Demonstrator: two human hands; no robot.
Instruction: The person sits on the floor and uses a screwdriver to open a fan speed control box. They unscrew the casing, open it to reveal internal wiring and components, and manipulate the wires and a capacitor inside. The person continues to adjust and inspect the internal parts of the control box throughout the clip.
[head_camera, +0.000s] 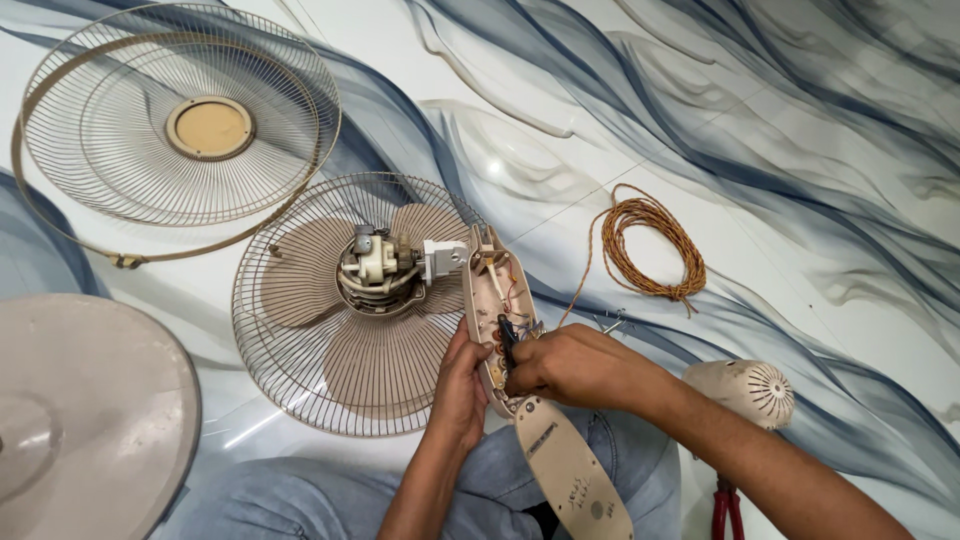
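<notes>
Your left hand (460, 385) is wrapped around the side of the open fan neck (497, 320), which lies on the floor over your lap, and your right hand (565, 365) is closed on a small dark tool (507, 338) poking in among the thin wires (520, 330). The neck looks like hard, light plastic — but it is joined to the motor (378, 262), blades (375, 300) and wire guard (300, 360), so that end is likely heavy. Hold the plastic sides, never the little wires — they may snap.
</notes>
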